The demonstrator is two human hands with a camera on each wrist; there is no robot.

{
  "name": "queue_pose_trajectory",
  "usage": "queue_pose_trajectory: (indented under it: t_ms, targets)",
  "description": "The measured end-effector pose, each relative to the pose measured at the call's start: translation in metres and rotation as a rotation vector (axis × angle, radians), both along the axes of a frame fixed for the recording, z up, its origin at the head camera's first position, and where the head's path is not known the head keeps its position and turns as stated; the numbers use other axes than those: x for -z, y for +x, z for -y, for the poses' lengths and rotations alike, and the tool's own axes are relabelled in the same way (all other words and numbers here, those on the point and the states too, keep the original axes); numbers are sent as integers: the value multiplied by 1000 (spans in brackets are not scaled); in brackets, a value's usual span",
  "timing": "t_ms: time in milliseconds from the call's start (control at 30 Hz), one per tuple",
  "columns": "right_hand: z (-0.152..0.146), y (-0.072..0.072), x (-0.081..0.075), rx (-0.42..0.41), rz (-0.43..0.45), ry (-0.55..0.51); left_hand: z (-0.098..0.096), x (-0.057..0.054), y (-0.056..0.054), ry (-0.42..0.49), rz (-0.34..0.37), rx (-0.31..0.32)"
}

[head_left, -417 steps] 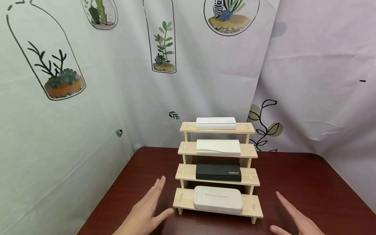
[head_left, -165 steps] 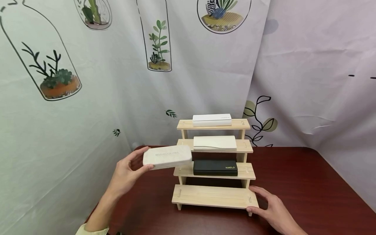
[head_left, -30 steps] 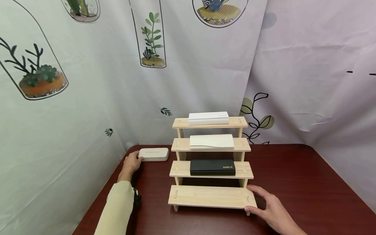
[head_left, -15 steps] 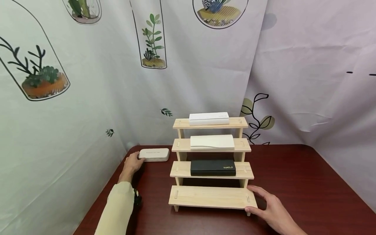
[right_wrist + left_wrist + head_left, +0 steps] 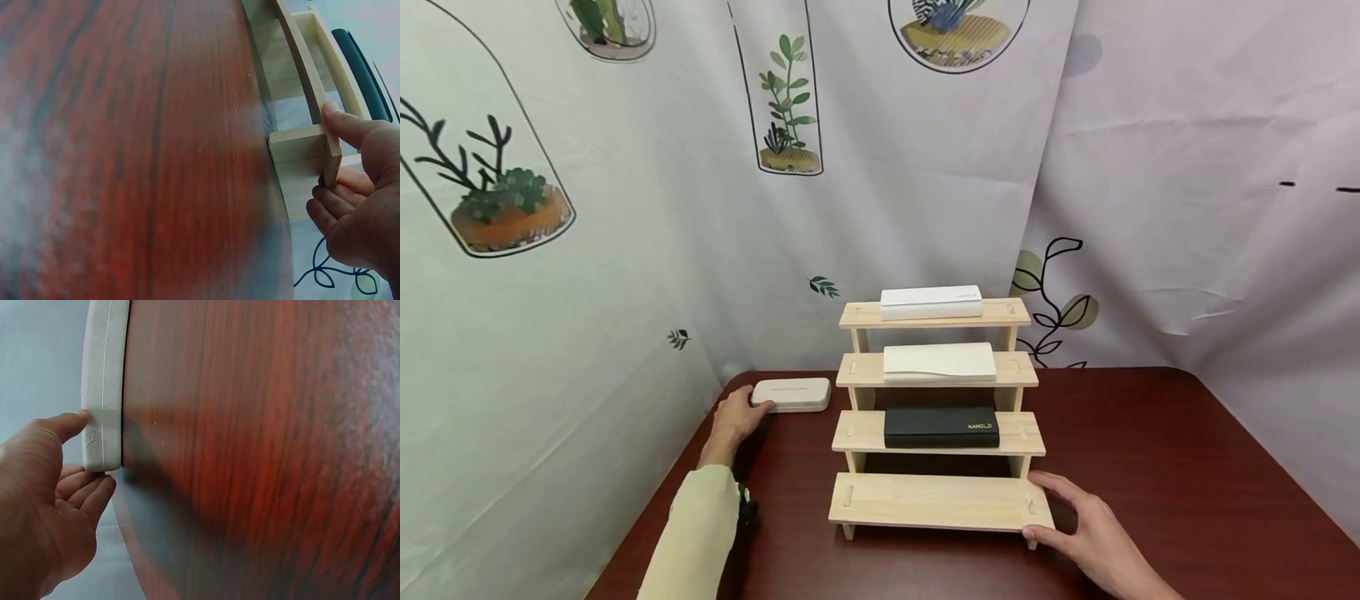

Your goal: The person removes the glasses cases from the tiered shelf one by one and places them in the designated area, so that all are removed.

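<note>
In the head view, a whitish hard glasses case (image 5: 792, 396) lies flat at the table's back left corner. My left hand (image 5: 735, 415) holds its left end; in the left wrist view the thumb presses one side and the fingers curl at the end of the case (image 5: 104, 381). A four-tier wooden display stand (image 5: 917, 500) stands mid-table, its lowest shelf bare. My right hand (image 5: 1093, 533) grips that shelf's right end, thumb at the front edge, as the right wrist view shows. Above sit a black case (image 5: 942, 427), a cream case (image 5: 940, 362) and a white case (image 5: 931, 302).
The dark red wooden table (image 5: 1142, 467) spreads out on both sides of the stand. Pale curtains (image 5: 880, 208) printed with plants hang behind the table and along its left side.
Earlier, the glasses case left the lowest shelf in my left hand and came down at the back left. Over the last second both hands stay nearly still.
</note>
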State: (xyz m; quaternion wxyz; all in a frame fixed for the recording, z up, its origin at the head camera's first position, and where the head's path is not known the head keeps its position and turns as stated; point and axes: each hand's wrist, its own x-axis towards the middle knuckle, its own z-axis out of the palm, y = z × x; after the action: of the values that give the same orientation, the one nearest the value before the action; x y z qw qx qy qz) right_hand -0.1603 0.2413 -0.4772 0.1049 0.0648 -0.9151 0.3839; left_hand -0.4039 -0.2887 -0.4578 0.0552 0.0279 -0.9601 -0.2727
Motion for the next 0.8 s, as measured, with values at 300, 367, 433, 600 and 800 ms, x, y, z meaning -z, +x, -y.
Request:
queue_pose_trajectory:
  t_ms: [300,367,433,600,800]
  targets:
    - [1,-1,1,-3,-9,2,1,-12,2,-4,-86,-10]
    - [1,-1,1,5,-20,0,0,-16,3,-3,-116,-12]
    - [1,0,2,2,-35,-2,-1,-20,5,8,-151,-8]
    - [0,2,3,1,-65,-5,-6,-29,13,60,-243,29]
    - [0,1,2,2,-40,-10,-14,-36,26,131,-324,70]
